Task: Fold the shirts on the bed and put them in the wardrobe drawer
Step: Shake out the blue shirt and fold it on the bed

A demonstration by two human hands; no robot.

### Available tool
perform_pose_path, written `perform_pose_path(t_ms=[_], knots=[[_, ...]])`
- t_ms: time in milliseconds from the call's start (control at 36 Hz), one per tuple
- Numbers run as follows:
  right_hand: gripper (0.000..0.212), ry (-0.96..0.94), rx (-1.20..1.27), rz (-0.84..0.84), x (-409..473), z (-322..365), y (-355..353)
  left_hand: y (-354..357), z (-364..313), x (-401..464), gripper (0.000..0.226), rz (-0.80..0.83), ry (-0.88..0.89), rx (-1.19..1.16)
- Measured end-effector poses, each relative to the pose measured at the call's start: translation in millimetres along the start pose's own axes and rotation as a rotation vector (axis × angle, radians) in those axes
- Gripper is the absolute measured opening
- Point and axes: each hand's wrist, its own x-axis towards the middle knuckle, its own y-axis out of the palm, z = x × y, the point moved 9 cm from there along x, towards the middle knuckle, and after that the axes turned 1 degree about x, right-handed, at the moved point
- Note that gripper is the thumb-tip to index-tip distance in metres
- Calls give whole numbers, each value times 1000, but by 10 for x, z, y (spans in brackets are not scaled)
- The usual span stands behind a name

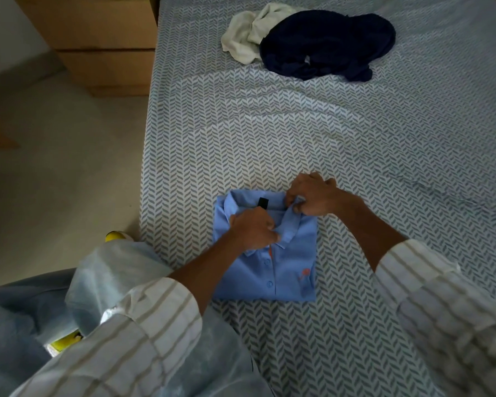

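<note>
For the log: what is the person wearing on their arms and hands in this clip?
Both hands, left hand and right hand, are bare: no gloves, and no rings or watch that I can make out. Each arm has a loose white sleeve with wide beige-grey stripes, left sleeve and right sleeve, pushed up so the forearms are uncovered.
</note>
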Motion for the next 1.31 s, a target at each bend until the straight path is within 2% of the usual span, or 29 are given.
perform_pose_path(t_ms=[111, 167, 194, 278, 361, 417, 583, 722, 750, 861, 944, 1000, 1056, 1139, 1194, 1250, 1306], knots=[[32, -9, -6, 14, -83, -59, 108, 10, 62, -48, 46, -27, 2, -35], [42, -8, 66, -39, -104, -97, 167, -25, 14, -86, 32, -87, 62, -167], [46, -1, 133, -105, -109, -117, 177, -71, 18, -105, 24, -155, 88, -264], [63, 99, 355, -376, -167, -293, 213, -384, 235, -273, 49, -485, 78, -446], [57, 232, 578, -596, -353, -500, 371, -502, 576, -440, 50, -677, 45, -448], [48, 290, 676, -661, -467, -552, 527, -471, 803, -503, 44, -686, -29, -412], [35, 397, 832, -631, -556, -533, 824, -366, 1098, -483, 38, -600, -96, -320], [19, 392, 885, -574, -453, -529, 765, -475, 1070, -254, 56, -541, -102, -321], [15, 395, 882, -571, -427, -546, 720, -502, 1055, -185, 54, -522, -115, -296], [14, 392, 919, -623, -362, -628, 600, -572, 1018, -2, 22, -446, -210, -243], [15, 410, 836, -596, -335, -628, 620, -593, 1035, 8, 21, -471, -274, -265], [18, 421, 796, -638, -380, -630, 628, -586, 1029, -29, 20, -510, -272, -300], [18, 374, 648, -774, -509, -558, 558, -607, 965, -160, 30, -623, -198, -261], [27, 154, 444, -882, -782, -152, 525, -547, 637, -471, 31, -751, 82, -39], [21, -101, 446, -830, -955, 216, 587, -378, 434, -656, 23, -642, 276, -85], [17, -300, 432, -726, -1057, 481, 755, -103, 260, -799, 26, -470, 434, -67], [15, -389, 447, -618, -1085, 589, 936, 192, 229, -862, 35, -301, 478, 22]])
